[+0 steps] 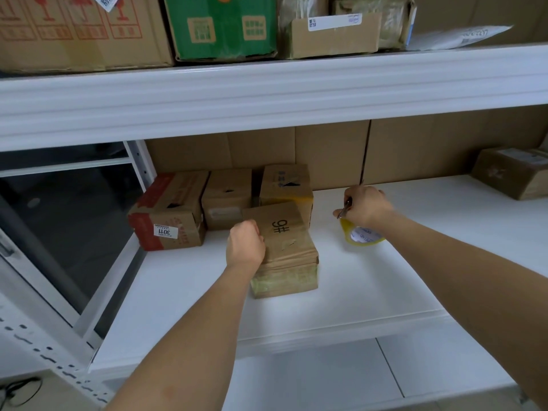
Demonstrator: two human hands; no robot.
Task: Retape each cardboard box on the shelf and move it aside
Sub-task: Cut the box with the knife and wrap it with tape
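Shelf (385, 292): white board, both arms reaching in over its front edge.

Left hand (245, 246): curled into a fist against the left side of the box marked "9#" (283, 241); fingers were turned away, so whether they gripped an edge or only pressed could not be told.

Box marked "9#": brown cardboard, lying just right of the left hand, its near face wrapped in yellowish tape; top flap looked lifted at the far end, though this was hard to judge.

Right hand (366, 207): closed round a slim metal tool (344, 209), knife or scissors, only its tip and part of the handle showing past the fingers.

Tape roll (360, 234): yellowish, directly under the right wrist, partly covered by it; contact with the hand could not be made out.

Three boxes (228, 197): in a row beyond the left hand, against the cardboard backing; the leftmost red-printed with a label "3011".

Small box (513, 173): far right of the right hand, cut off by the frame edge.

Upper shelf boxes (222, 25): tops cut off; print blurred.
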